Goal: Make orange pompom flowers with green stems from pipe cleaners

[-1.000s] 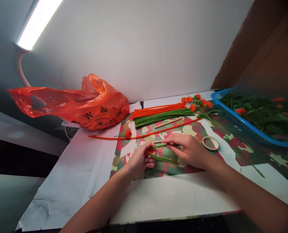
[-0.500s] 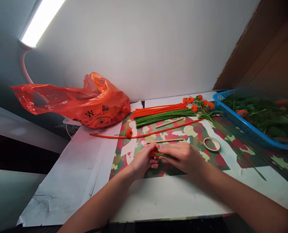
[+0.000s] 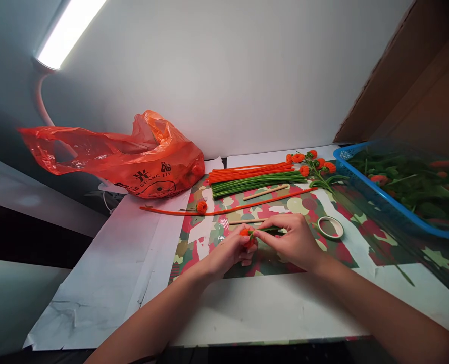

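Observation:
My left hand (image 3: 234, 250) is closed around a small fuzzy orange flower head (image 3: 247, 232), partly covered by the fingers. My right hand (image 3: 292, 237) pinches the green pipe cleaner stem (image 3: 271, 230) close to where it meets the flower. Just beyond the hands lies a thin wooden stick (image 3: 243, 221), its right part hidden by my right hand. Farther back, a long orange pipe cleaner (image 3: 232, 208) stretches across the patterned mat (image 3: 205, 230), and a small orange pompom flower (image 3: 201, 207) on thin wires rests against it.
Bundles of orange pipe cleaners (image 3: 247, 173) and green pipe cleaners (image 3: 254, 185) lie at the back beside finished orange flowers (image 3: 322, 164). A second stick (image 3: 265, 192) and a tape roll (image 3: 330, 228) are on the mat. A red plastic bag (image 3: 148, 167) stands left, a blue basket (image 3: 402, 210) right.
The orange flower has turned and shows more between my fingers. My right hand has shifted its grip on the green stem, now pinching near the flower, with the stem tilted up.

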Demonstrator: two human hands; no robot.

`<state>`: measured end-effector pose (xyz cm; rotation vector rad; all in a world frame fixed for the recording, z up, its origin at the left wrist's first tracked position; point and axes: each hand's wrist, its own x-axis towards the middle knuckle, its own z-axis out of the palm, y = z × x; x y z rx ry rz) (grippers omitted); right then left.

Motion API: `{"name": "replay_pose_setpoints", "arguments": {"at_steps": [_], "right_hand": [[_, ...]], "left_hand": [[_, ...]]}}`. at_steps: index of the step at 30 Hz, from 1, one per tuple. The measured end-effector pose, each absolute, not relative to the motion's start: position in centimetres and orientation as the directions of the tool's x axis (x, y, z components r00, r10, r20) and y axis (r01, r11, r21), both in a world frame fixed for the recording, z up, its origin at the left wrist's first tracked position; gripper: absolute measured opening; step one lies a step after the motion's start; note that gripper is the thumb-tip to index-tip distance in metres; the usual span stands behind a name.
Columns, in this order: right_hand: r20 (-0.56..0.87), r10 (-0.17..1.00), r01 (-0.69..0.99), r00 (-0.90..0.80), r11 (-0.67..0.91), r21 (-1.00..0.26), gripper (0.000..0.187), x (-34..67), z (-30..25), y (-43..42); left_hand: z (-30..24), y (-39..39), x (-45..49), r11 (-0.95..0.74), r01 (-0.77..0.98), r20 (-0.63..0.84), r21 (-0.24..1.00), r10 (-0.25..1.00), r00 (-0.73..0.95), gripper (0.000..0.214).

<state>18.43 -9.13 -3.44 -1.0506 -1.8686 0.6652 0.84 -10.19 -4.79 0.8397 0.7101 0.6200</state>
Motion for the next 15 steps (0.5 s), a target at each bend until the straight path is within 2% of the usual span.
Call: {"name": "replay_pose_setpoints", "arguments": {"at_steps": [3, 7, 8, 10, 12, 15], "right_hand": [[0.380, 0.846, 0.313, -0.375, 0.501, -0.807, 0.006, 19.1, -2.6, -9.1], [0.252, 0.827, 0.225, -0.503, 0.406, -0.886, 0.037, 20.0, -1.7, -9.1], [0.223, 0.820, 0.235, -0.527, 0.393, -0.889, 0.039, 20.0, -1.7, -9.1], [0.202, 0.797, 0.258, -0.570, 0.406, -0.876, 0.031, 19.9, -2.0, -9.2], [0.252, 0.772, 0.253, -0.584, 0.468, -0.847, 0.019, 19.4, -2.6, -9.3], [0.427, 0.728, 0.281, -0.537, 0.631, -0.723, 0.019, 18.6, -3.5, -9.6]], "left_hand": [[-4.6, -10.0, 0.6, 0.566, -0.234, -0.333, 0.790, 0.717, 0.613, 0.014], [-4.4, -9.8, 0.5, 0.597, -0.248, -0.343, 0.763, 0.700, 0.626, 0.015], [-4.4, -9.8, 0.5, 0.607, -0.238, -0.345, 0.758, 0.683, 0.644, 0.015], [-4.5, -9.9, 0.5, 0.625, -0.206, -0.351, 0.753, 0.647, 0.677, 0.017], [-4.5, -9.9, 0.5, 0.628, -0.172, -0.353, 0.759, 0.618, 0.702, 0.019], [-4.6, -10.0, 0.6, 0.609, -0.153, -0.352, 0.778, 0.625, 0.697, 0.020]]}}
